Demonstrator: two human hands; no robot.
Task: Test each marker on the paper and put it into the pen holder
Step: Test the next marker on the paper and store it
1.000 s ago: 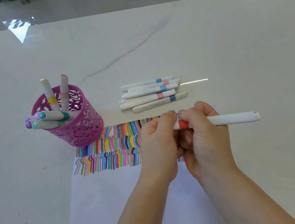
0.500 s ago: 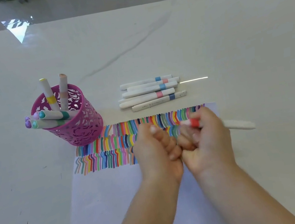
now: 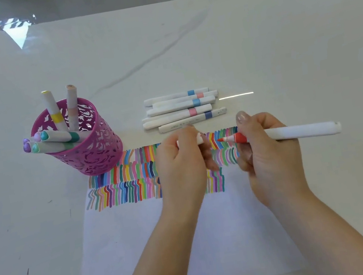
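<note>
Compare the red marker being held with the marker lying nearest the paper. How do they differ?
The red marker is uncapped; the lying marker is capped. The right hand grips the red marker; the lying marker rests on the table. The red marker's band is red, the lying marker's blue. Both barrels are white.

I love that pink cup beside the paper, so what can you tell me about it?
The pen holder is a round magenta cup, apparently metal, its wall pierced with a leafy cut-out pattern. It stands upright on the white table at the paper's far left corner. Two upright markers, yellow-banded and peach-banded, stand in it. Several leaning markers hang over its left rim, caps outward.
</note>
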